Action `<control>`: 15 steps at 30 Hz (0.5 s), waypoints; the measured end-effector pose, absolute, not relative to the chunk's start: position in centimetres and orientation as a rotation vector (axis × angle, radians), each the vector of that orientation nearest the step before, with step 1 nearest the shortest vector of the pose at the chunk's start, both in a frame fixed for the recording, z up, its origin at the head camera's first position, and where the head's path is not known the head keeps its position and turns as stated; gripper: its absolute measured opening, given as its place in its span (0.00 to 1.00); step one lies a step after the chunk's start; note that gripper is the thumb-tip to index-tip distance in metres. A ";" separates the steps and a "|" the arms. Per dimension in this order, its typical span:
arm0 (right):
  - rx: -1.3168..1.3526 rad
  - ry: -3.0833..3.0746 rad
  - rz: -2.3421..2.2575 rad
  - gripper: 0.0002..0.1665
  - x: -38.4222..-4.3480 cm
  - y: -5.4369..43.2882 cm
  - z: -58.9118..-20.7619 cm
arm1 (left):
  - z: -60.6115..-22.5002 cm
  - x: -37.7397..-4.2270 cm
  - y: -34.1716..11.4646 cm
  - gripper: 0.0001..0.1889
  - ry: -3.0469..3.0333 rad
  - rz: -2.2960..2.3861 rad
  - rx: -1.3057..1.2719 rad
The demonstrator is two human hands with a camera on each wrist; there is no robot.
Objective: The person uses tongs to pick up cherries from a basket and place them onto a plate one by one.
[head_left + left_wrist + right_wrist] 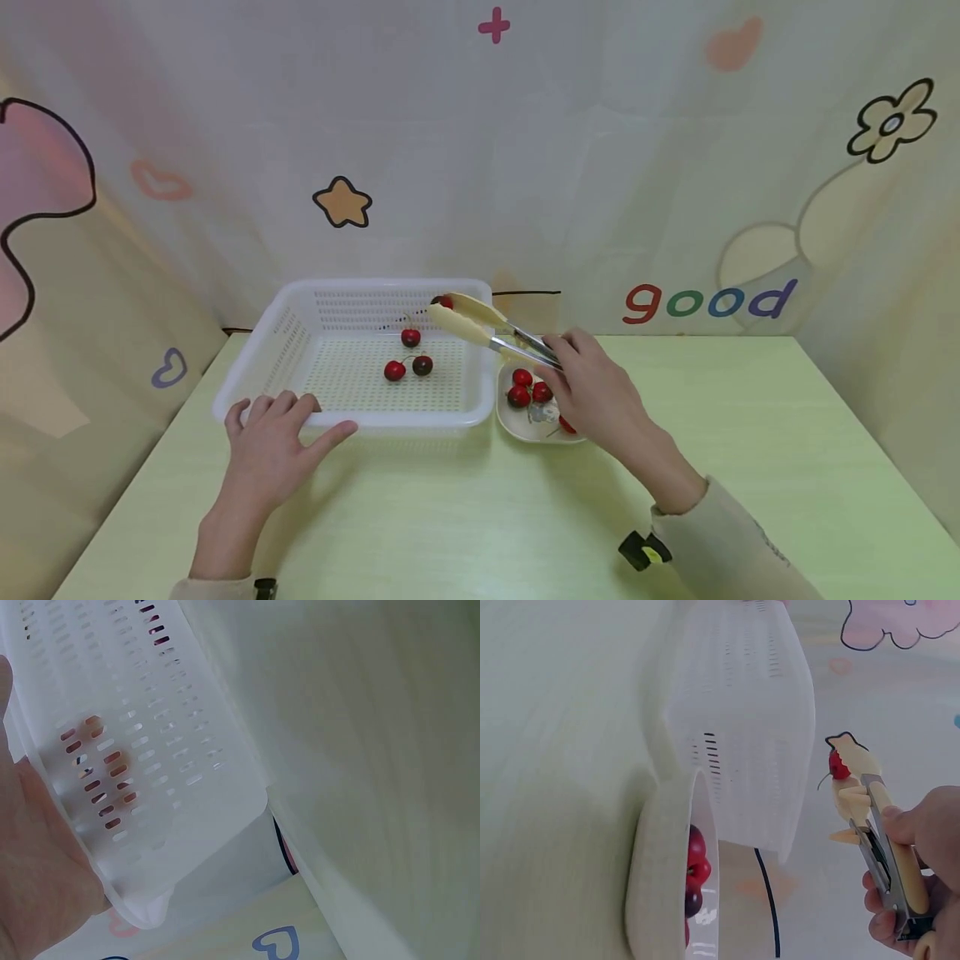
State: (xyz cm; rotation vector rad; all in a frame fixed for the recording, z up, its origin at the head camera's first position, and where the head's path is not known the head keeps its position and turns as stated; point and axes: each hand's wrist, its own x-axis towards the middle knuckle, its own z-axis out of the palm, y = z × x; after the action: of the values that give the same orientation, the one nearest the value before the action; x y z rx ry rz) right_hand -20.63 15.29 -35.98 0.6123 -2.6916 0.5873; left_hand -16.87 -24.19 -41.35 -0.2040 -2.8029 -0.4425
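Observation:
My right hand (596, 392) grips a pair of tongs (474, 327) with cream tips and metal arms. Between the tips is a dark red cherry (839, 765), its stem hanging down in the right wrist view. The tongs reach over the right side of a white slotted basket (480, 400), above its rim. Inside the basket lie three cherries (394, 371) with stems. My left hand (273, 450) holds the basket's near left rim, fingers over the edge and thumb along it; in the left wrist view the fingers show through the slots.
Right of the basket stands a small white dish (517, 431) with several cherries (519, 396), partly hidden under my right hand. A printed curtain (420, 125) hangs behind the pale green table (420, 517). A dark cord (769, 900) shows behind the dish in the right wrist view.

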 end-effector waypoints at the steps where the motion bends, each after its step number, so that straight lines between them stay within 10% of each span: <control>1: 0.605 -2.691 0.600 0.24 -20.3 15.7 -36.1 | -41.4 -16.8 -24.2 0.32 -2.801 -0.445 -0.203; 15: 0.480 -2.600 0.668 0.20 -16.8 21.6 -36.5 | -41.5 -16.7 -24.3 0.32 -2.781 -0.458 -0.211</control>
State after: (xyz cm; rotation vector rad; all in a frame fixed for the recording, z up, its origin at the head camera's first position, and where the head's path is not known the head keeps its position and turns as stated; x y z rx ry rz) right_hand -16.83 21.65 -36.51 0.4803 -2.6001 0.6682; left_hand -16.72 -24.30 -41.53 -0.2106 -2.7810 -0.4581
